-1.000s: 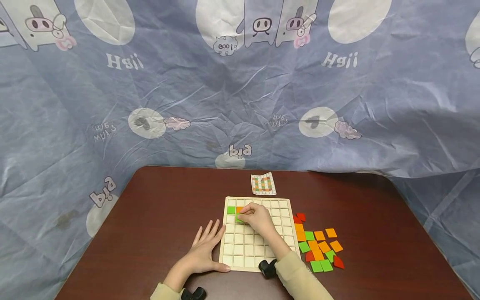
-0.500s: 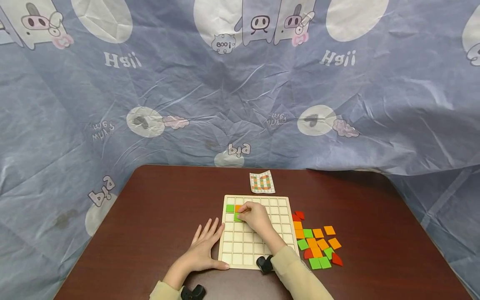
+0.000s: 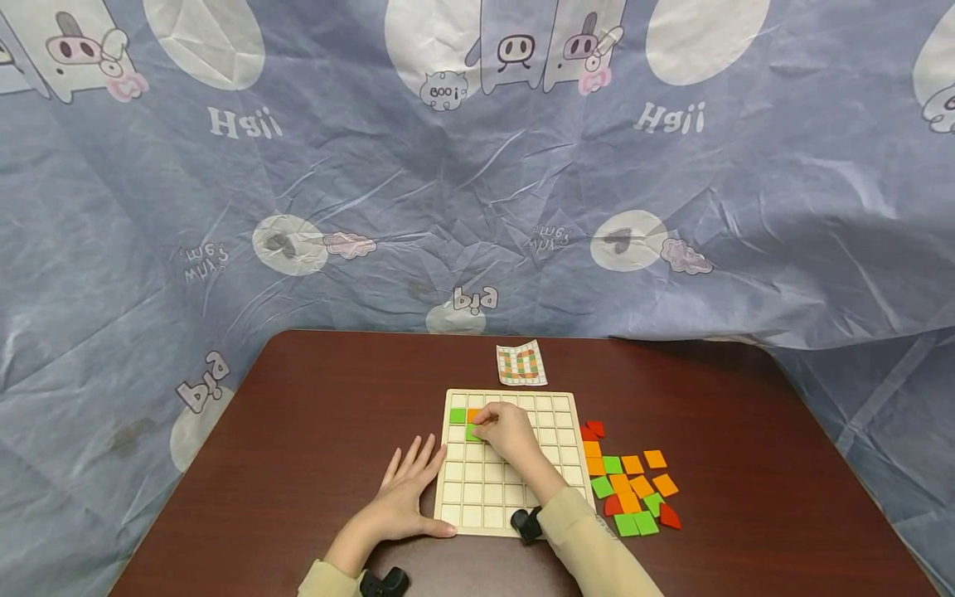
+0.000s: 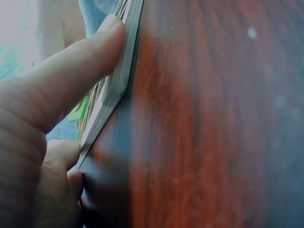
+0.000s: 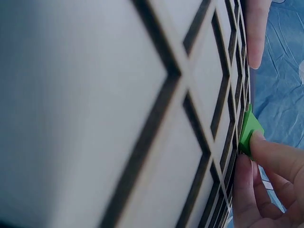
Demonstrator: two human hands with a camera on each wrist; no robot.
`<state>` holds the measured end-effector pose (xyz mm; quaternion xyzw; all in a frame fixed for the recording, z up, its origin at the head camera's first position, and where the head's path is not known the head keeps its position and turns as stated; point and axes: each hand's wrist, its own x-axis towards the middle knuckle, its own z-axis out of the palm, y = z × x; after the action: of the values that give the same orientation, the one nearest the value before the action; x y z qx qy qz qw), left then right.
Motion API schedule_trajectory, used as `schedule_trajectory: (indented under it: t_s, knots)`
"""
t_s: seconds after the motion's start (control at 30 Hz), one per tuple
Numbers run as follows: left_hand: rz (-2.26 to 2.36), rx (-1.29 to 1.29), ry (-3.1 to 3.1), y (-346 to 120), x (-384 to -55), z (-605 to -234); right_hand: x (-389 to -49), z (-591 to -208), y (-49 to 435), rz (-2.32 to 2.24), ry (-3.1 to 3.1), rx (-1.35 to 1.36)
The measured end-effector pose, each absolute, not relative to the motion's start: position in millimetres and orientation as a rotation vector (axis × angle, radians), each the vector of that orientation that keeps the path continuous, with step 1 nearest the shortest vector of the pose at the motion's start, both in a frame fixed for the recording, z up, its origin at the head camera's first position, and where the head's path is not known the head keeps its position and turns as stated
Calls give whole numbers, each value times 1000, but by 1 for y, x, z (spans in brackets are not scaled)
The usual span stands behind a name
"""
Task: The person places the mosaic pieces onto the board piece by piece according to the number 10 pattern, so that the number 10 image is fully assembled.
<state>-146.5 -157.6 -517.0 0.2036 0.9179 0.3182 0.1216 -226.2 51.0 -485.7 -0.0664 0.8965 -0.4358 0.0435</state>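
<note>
Barely anything moved since the earlier frame on my feed. Left hand (image 3: 404,502), fingers spread, touches board (image 3: 473,495) around eight o'clock; green tile (image 3: 471,433) at board's ten, pinched by right hand (image 3: 511,433); hands apart. Loose tiles (image 3: 640,486), three-to-four o'clock.

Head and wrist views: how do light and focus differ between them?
Left wrist: washed-out glare at upper left, a dark band on the table along the board; right wrist: the board's nearest part blurred, the green tile clearer; head: fairly even light.
</note>
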Motion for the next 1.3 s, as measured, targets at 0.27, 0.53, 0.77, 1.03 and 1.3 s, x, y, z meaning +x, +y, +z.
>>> schedule_trajectory:
  t_s: [0.27, 0.53, 0.77, 1.03, 1.3]
  knots:
    - [928, 596, 2678, -157, -147, -518, -227, -486, 52, -1254, 2784, -253]
    - [932, 590, 2675, -156, -147, -520, -224, -487, 49, -1140, 2857, -321]
    - [1008, 615, 2660, -156, -145, -522, -221, -472, 60, -1197, 2816, -288]
    - [968, 605, 2680, -157, -146, -518, -224, -445, 112, -1338, 2696, -117]
    - [939, 590, 2677, -156, -146, -516, -216, -443, 199, -1389, 2636, -11]
